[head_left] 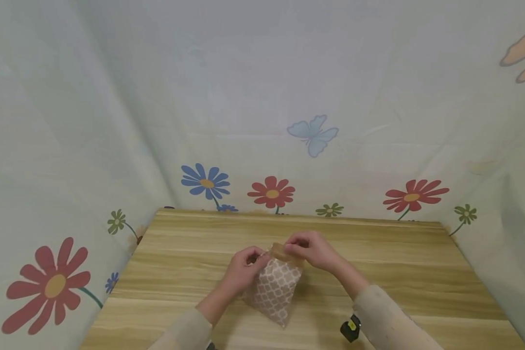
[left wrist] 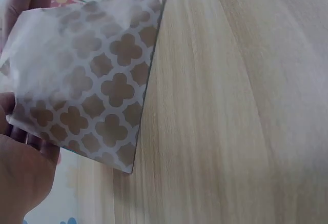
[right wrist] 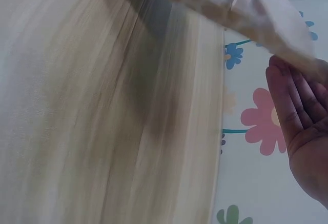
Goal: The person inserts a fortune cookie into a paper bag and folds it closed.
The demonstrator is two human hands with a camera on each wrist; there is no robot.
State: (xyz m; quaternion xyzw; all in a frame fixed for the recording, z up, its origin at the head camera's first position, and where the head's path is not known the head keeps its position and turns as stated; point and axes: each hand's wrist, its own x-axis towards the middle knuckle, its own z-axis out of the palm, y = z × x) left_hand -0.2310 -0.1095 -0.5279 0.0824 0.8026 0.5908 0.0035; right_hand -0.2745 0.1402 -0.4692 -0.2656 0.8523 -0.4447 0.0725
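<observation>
Head: left hand [head_left: 241, 270] and right hand [head_left: 314, 250] pinch a bag [head_left: 276, 289].

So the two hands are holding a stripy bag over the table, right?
Not stripy: the left wrist view shows brown flower-like shapes with pale outlines on the bag. The left hand and right hand do hold it over the table.
</observation>
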